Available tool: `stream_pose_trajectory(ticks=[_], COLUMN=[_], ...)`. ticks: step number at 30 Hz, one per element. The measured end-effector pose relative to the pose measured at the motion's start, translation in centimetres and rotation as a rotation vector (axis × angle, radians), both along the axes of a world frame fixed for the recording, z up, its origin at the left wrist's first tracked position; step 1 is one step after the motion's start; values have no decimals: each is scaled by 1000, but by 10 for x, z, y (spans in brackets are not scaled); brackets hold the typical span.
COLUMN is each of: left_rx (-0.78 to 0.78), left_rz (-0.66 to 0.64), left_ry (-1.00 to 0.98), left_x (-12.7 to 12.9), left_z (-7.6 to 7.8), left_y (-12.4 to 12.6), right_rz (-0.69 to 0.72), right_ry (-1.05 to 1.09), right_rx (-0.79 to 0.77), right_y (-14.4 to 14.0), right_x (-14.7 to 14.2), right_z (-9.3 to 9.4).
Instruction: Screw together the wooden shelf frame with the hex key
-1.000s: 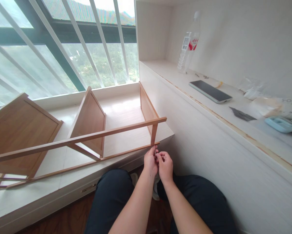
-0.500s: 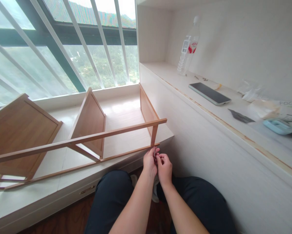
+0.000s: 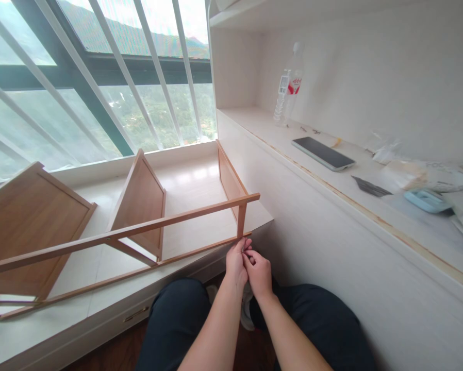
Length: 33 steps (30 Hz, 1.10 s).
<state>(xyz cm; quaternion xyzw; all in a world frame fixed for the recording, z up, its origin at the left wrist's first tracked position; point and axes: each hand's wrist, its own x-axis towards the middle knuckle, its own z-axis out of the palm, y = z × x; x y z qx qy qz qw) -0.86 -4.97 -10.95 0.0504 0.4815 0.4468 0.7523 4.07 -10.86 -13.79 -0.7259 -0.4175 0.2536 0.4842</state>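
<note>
I see my left hand (image 3: 236, 264) and right hand (image 3: 258, 272) pressed together just below the near right corner of the wooden frame (image 3: 138, 229), which lies on the window ledge (image 3: 193, 180). Fingers of both are curled tight; whether they pinch anything, I cannot tell. Left fingertips touch the frame's lower rail. On the surface (image 3: 332, 180) right of the frame: a phone (image 3: 323, 153), a water bottle (image 3: 286, 93) behind it.
</note>
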Motion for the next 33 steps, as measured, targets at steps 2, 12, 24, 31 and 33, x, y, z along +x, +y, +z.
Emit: stream_pose_trajectory(ticks=[2,12,24,31,33], left_rx=[-10,-44,-57,-69,-80], left_rz=[3,20,45,-6,-22], left_ry=[-9,-10,-33,-48,-64], left_x=[0,0,0,-3,-5], left_z=[1,0,-2,-1,-1], left_y=[0,3,7,10,12], right_rz=[7,51,123,147,146], right_ry=[15,-15,155,331,333], right_rx=[-2,-57,-66,-101,-91], right_y=[1,4,17,22,22], right_x=[1,2,5,6,5], right_z=[0,2,-1,-12,-12])
